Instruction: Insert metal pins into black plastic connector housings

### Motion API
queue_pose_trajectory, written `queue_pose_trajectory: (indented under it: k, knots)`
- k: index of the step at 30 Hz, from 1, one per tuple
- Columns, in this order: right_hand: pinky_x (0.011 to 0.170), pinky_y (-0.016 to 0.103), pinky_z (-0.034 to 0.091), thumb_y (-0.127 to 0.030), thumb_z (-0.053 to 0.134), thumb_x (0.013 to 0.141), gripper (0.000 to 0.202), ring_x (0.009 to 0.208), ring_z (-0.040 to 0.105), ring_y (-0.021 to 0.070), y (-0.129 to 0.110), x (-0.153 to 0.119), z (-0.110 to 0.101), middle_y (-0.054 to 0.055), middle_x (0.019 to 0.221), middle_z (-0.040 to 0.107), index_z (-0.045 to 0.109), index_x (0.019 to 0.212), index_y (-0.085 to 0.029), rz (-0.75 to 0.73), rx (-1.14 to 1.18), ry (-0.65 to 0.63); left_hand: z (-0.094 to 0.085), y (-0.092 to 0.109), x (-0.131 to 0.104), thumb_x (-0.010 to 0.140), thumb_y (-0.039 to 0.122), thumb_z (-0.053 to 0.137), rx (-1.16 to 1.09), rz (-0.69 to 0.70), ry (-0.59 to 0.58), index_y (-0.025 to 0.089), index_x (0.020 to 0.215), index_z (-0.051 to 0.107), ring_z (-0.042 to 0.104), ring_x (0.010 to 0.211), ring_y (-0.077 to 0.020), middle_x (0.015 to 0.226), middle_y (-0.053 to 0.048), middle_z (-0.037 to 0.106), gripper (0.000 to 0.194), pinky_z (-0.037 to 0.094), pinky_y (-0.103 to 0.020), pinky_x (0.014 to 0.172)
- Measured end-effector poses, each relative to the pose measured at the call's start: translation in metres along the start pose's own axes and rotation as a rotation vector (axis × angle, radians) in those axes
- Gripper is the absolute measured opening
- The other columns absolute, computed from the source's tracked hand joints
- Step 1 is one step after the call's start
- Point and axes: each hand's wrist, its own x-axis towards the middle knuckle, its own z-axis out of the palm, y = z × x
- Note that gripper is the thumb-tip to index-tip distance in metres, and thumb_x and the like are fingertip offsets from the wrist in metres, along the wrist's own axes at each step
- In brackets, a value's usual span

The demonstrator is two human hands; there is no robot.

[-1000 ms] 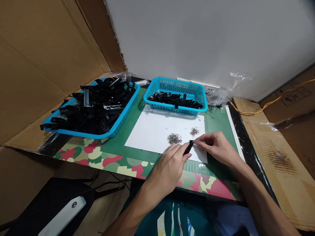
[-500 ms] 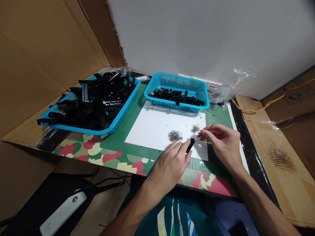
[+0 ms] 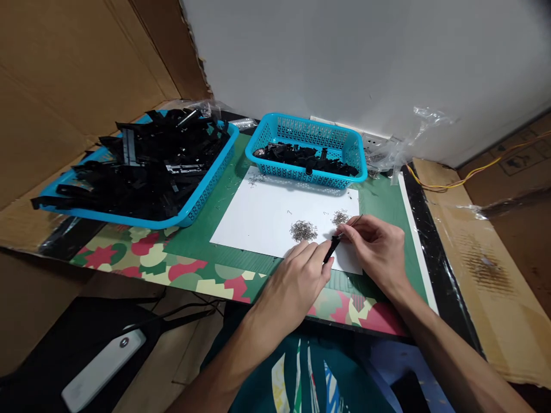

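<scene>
The left hand point(image 3: 297, 272) pinches a small black plastic part point(image 3: 332, 249) at its fingertips, holding it low over the white paper point(image 3: 267, 221) so the right hand point(image 3: 374, 246) can meet it. The right hand's fingers are closed on a thin needle-like tool point(image 3: 353, 221), probably tweezers, its tip at the part. Two heaps of tiny metal springs point(image 3: 303, 230) lie within reach, and two blue baskets point(image 3: 340, 143) of black parts stand behind

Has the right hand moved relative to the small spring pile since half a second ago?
Yes. The right hand has come back leftward toward the black part, below the small spring pile.
</scene>
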Motion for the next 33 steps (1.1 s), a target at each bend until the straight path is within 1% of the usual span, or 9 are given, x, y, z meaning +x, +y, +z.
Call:
queue_pose_trajectory:
  k: [6,11,16,21,24,27,29,31,33]
  knots:
    - [0.068,0.033,0.064,-0.039,0.072,0.095,0.020,0.070,0.076,0.0210,0.001,-0.001,0.000,0.006,0.081,0.078,0.070,0.088,-0.020,0.019,0.050,0.082,0.000,0.002,-0.001,0.110,0.020,0.045,0.020,0.013,0.004,0.014,0.139,0.054,0.064,0.101,-0.0253,0.105,-0.009,0.068,0.031,0.056,-0.043,0.089]
    - [0.064,0.031,0.060,-0.040,0.069,0.097,0.019,0.066,0.074,0.0194,0.000,-0.003,-0.002,0.004,0.077,0.078,0.069,0.088,-0.023,-0.055,-0.100,0.047,-0.001,0.003,-0.002,0.110,0.020,0.045,0.049,0.004,-0.012,0.015,0.141,0.053,0.064,0.103,-0.0255,0.107,-0.009,0.068,0.033,0.056,-0.044,0.092]
    - [0.061,0.030,0.055,-0.038,0.065,0.099,0.021,0.061,0.069,0.0179,-0.003,-0.004,-0.001,0.003,0.073,0.075,0.069,0.085,-0.023,-0.107,-0.178,0.014,-0.001,0.002,-0.001,0.110,0.021,0.044,0.045,0.016,-0.027,0.014,0.140,0.053,0.064,0.107,-0.0264,0.111,-0.010,0.068,0.032,0.056,-0.045,0.095]
    - [0.064,0.031,0.057,-0.038,0.065,0.099,0.021,0.065,0.073,0.0191,0.001,-0.006,0.004,0.004,0.078,0.078,0.071,0.085,-0.023,-0.120,-0.219,0.036,-0.002,0.001,0.001,0.110,0.019,0.042,-0.028,0.001,-0.017,0.015,0.142,0.055,0.066,0.107,-0.0259,0.116,-0.011,0.070,0.034,0.057,-0.044,0.094]
    - [0.066,0.030,0.058,-0.034,0.066,0.098,0.016,0.066,0.074,0.0180,0.000,-0.007,0.004,0.004,0.080,0.078,0.070,0.087,-0.022,-0.150,-0.140,0.042,-0.003,0.001,0.000,0.110,0.022,0.042,-0.096,-0.026,0.007,0.018,0.144,0.054,0.067,0.114,-0.0266,0.121,-0.011,0.070,0.036,0.056,-0.045,0.098]
    - [0.070,0.030,0.057,-0.029,0.059,0.103,0.012,0.071,0.073,0.0175,-0.009,-0.001,0.000,0.004,0.082,0.076,0.068,0.099,-0.021,-0.174,-0.073,0.070,-0.007,0.001,-0.004,0.112,0.028,0.043,-0.248,-0.090,0.097,0.023,0.147,0.052,0.066,0.122,-0.0248,0.133,-0.010,0.069,0.037,0.055,-0.042,0.103]
    - [0.072,0.030,0.054,-0.026,0.050,0.106,0.018,0.075,0.071,0.0178,-0.015,0.009,-0.002,0.005,0.086,0.074,0.067,0.105,-0.021,-0.200,-0.119,0.013,-0.010,-0.001,-0.007,0.111,0.031,0.047,-0.355,-0.170,0.206,0.025,0.146,0.052,0.068,0.118,-0.0229,0.130,-0.008,0.070,0.036,0.056,-0.037,0.099]
    - [0.077,0.032,0.051,-0.022,0.047,0.105,0.023,0.084,0.069,0.0192,-0.020,0.023,-0.002,0.007,0.095,0.075,0.069,0.103,-0.020,-0.232,-0.214,-0.152,-0.013,-0.005,-0.009,0.110,0.033,0.049,-0.436,-0.252,0.329,0.024,0.138,0.055,0.070,0.107,-0.0209,0.122,-0.007,0.071,0.030,0.056,-0.033,0.092]
    - [0.077,0.032,0.048,-0.019,0.051,0.101,0.021,0.086,0.067,0.0205,-0.020,0.036,0.002,0.008,0.097,0.075,0.072,0.102,-0.019,-0.243,-0.297,-0.322,-0.015,-0.009,-0.010,0.110,0.033,0.049,-0.492,-0.311,0.414,0.023,0.127,0.060,0.069,0.096,-0.0187,0.113,-0.005,0.071,0.023,0.055,-0.031,0.085]
